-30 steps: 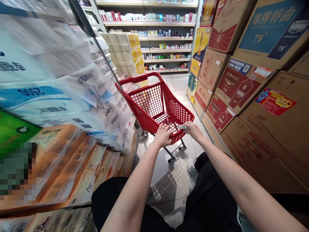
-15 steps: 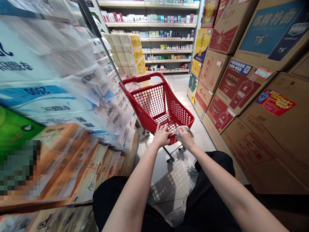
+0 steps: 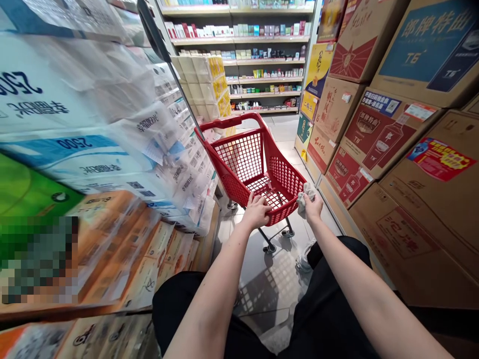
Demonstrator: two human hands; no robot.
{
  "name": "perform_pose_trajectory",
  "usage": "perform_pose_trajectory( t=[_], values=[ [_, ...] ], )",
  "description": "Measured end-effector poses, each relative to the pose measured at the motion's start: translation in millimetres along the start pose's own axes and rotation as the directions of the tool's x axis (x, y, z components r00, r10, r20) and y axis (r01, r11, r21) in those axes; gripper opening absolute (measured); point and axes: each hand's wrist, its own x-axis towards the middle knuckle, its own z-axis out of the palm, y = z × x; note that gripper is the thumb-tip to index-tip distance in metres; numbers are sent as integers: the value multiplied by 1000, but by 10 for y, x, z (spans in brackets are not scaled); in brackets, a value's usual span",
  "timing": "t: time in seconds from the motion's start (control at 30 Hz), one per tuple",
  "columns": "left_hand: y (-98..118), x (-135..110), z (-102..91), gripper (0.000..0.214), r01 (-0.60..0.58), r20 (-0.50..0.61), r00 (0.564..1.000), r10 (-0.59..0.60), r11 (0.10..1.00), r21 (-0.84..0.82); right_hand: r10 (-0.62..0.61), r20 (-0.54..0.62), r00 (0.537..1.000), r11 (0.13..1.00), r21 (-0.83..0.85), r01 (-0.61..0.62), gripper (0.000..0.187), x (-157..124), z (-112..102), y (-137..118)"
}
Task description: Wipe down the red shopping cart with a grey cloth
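My left hand rests on the near rim of a red plastic shopping cart, with its fingers curled over the rim. The cart is a small wheeled one with mesh walls and a raised handle, and nothing shows inside it. My right hand grips a crumpled pale grey cloth, pressing it against the cart's near right corner. Part of the cloth is hidden by my fingers.
Plastic-wrapped tissue packs form a tall stack along the left. Cardboard cartons are piled along the right. A tiled floor runs between them to shelves of small boxed goods at the far end.
My right hand has moved rightward along the rim to the cart's corner, with the cloth now bunched in it. The view has shifted slightly, and the cart sits further right. My left hand stays on the rim.
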Motion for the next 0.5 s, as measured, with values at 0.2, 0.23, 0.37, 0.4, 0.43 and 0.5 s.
perform_pose_trajectory(
  t=[0.2,0.23,0.37,0.4,0.43,0.5],
  values=[
    [70,39,51,19,-9,-27,1000,9,1000,-18,-55,-8,998,981,-186,52,29,-599,142,-54],
    [79,43,62,19,-9,-32,999,8,1000,-19,-93,16,996,976,-198,94,28,-724,163,-92],
    [86,40,92,15,-15,-60,998,14,1000,-7,-165,119,979,964,-191,185,20,-1099,253,-244],
    [81,36,96,15,-17,-64,998,17,1000,-1,-156,124,980,966,-187,178,19,-1145,271,-268],
    [73,32,99,15,-20,-66,998,20,1000,3,-141,124,982,969,-187,163,18,-1169,284,-284],
    [55,28,104,16,-31,-64,997,31,1000,7,-113,131,985,972,-191,137,18,-1151,292,-281]
  ],
)
